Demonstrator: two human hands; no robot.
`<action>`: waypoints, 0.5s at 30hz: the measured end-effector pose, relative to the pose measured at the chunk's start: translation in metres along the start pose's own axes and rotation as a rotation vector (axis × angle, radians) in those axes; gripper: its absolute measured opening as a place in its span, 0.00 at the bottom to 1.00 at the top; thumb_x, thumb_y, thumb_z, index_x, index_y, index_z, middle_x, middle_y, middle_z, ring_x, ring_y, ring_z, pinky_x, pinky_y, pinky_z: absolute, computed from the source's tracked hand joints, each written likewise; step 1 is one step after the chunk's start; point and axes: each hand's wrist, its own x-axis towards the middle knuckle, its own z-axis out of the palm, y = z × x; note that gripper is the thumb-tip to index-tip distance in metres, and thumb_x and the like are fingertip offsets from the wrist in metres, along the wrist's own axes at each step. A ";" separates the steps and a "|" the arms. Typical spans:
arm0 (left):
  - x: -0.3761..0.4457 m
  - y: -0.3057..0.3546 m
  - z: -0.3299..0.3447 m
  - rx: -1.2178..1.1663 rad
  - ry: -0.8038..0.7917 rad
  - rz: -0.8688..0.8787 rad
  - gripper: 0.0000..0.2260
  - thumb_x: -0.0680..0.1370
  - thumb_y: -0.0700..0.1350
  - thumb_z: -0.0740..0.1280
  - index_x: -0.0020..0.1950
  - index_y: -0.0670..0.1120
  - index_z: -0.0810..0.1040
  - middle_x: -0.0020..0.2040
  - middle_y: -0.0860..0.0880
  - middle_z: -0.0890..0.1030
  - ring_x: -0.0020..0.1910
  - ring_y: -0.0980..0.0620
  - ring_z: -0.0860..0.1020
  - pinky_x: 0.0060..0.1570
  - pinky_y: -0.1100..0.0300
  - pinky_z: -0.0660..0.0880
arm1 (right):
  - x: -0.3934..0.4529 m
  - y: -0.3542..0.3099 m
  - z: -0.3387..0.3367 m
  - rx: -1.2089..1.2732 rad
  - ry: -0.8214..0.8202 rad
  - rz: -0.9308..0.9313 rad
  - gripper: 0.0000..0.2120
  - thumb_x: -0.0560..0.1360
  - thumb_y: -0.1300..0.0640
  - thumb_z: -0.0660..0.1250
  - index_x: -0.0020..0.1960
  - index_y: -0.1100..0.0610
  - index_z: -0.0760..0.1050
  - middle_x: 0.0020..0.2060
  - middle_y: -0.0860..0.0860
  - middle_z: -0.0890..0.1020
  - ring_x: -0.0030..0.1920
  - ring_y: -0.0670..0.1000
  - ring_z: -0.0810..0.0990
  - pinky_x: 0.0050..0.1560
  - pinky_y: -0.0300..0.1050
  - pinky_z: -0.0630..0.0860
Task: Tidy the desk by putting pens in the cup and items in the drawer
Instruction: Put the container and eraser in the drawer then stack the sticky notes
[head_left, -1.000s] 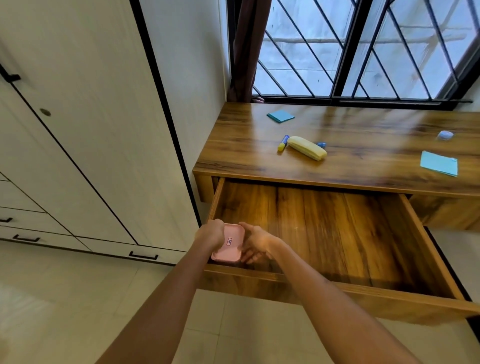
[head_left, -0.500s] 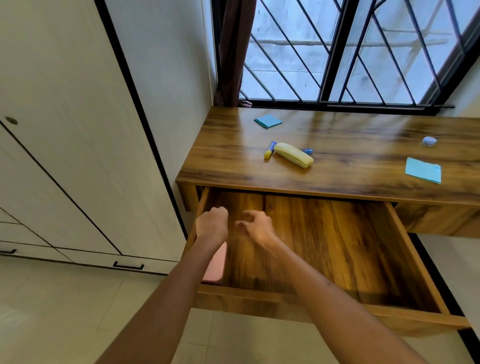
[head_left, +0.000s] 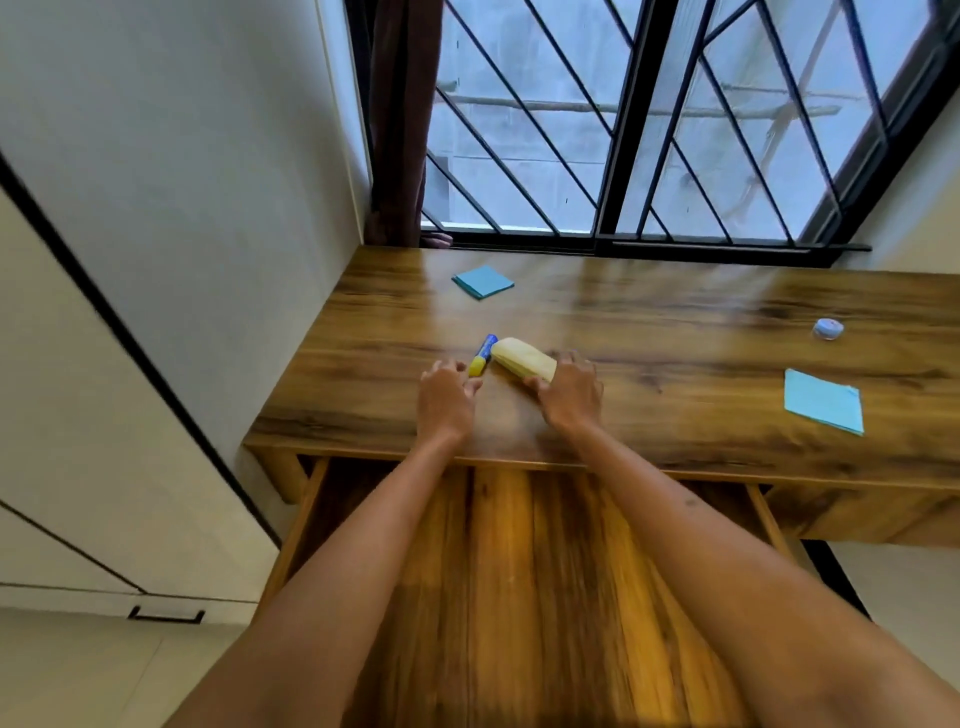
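A yellow oblong case (head_left: 522, 356) lies on the wooden desk (head_left: 675, 312), with a blue and yellow stick (head_left: 484, 353) right beside its left end. My right hand (head_left: 571, 395) grips the case's right end, thumb on the near side and fingers behind it. My left hand (head_left: 444, 402) hovers at the stick's near end with loosely curled fingers that hold nothing. Below the desk edge the drawer (head_left: 306, 509) stands pulled out, and my forearms cross over it. No cup or pens are in view.
Two blue sticky-note pads lie on the desk, one at the back left (head_left: 483, 281) and one at the right (head_left: 823, 401). A small blue round container (head_left: 827, 328) sits far right. A barred window is behind the desk and white cupboards on the left.
Both hands let go of the pink box in the drawer's front left corner, rose out of the drawer and moved up onto the desk to the yellow case and the stick. The view tilted up.
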 end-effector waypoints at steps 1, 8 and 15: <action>0.012 0.001 0.005 0.032 0.003 0.008 0.13 0.77 0.44 0.67 0.59 0.39 0.77 0.56 0.41 0.78 0.57 0.43 0.76 0.58 0.50 0.73 | 0.009 0.002 0.004 -0.022 -0.022 -0.024 0.25 0.75 0.50 0.67 0.70 0.57 0.68 0.66 0.55 0.72 0.66 0.57 0.69 0.64 0.51 0.65; 0.075 0.007 0.053 0.198 -0.084 0.013 0.20 0.79 0.41 0.62 0.71 0.39 0.66 0.68 0.39 0.72 0.67 0.40 0.68 0.66 0.52 0.64 | 0.052 0.010 0.034 -0.196 -0.125 -0.133 0.24 0.78 0.54 0.62 0.72 0.59 0.64 0.69 0.58 0.69 0.66 0.59 0.71 0.65 0.53 0.67; 0.092 0.002 0.073 0.497 -0.086 0.055 0.12 0.80 0.38 0.58 0.61 0.40 0.75 0.61 0.41 0.75 0.61 0.43 0.71 0.62 0.55 0.66 | 0.062 0.013 0.037 -0.190 -0.099 -0.132 0.16 0.74 0.60 0.67 0.61 0.63 0.75 0.56 0.60 0.79 0.56 0.60 0.78 0.54 0.51 0.75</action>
